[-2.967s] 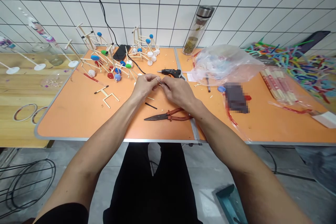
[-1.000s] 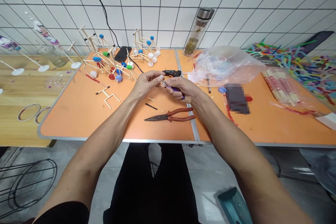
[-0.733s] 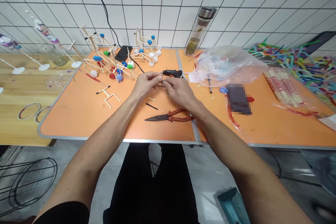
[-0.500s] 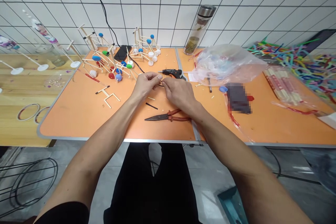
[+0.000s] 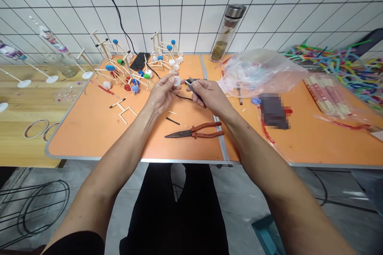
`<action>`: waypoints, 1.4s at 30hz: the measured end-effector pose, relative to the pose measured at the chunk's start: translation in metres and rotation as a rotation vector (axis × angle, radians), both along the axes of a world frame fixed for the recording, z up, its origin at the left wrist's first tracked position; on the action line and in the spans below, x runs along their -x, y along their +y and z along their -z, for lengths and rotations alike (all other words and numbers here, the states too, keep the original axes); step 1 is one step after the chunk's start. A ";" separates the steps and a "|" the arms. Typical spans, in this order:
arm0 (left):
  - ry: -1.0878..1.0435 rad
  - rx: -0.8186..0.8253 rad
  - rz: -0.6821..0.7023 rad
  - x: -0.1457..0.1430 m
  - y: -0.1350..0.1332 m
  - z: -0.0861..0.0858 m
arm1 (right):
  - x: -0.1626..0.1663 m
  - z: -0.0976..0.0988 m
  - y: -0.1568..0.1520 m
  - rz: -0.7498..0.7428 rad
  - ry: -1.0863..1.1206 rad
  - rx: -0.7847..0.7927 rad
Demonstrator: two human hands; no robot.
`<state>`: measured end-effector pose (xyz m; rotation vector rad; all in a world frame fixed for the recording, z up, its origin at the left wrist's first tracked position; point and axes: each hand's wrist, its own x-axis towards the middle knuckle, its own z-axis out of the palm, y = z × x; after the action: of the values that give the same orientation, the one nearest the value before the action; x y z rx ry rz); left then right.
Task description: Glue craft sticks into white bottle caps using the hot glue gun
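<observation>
Between the thumb and fingers of my left hand is a small white round cap, its flat face turned towards me. My right hand grips a dark hand tool with a pale pointed tip; it looks like a utility knife, but my fingers cover much of it. The tip points left at the cap, and I cannot tell whether they touch. Below my hands lie long-nose pliers with red handles, a black strip and a short stick piece. A frame of glued sticks lies left of my left hand.
Stick models with coloured caps stand at the back left, near a phone. A glass bottle stands by the wall. A plastic bag, packed sticks and colourful pipe cleaners lie to the right.
My hands have moved apart from being close together. The white cap now shows in my left hand, and the dark tool has come into my right. The pliers' handles are uncovered.
</observation>
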<state>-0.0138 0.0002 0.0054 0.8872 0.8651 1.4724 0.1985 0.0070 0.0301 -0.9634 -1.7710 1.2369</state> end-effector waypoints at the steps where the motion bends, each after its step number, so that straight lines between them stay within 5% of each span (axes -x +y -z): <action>1: -0.012 0.006 0.006 0.001 0.000 -0.001 | 0.000 0.001 0.000 0.027 -0.035 -0.061; 9: -0.037 0.012 0.026 0.002 0.000 0.002 | 0.006 0.006 -0.006 0.175 -0.508 -0.603; 13: -0.026 0.000 0.008 0.001 0.001 0.004 | 0.009 0.005 -0.015 0.217 -0.722 -0.706; 35: -0.015 -0.080 0.055 -0.006 -0.001 0.009 | 0.012 -0.001 -0.024 0.276 -0.929 -0.800; 42: 0.099 -0.222 0.061 -0.003 0.000 0.015 | 0.013 -0.003 -0.025 0.242 -0.751 -0.592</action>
<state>-0.0106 -0.0001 -0.0100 1.1501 0.7488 1.5006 0.1856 -0.0177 0.0335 -1.3073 -2.2921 0.1347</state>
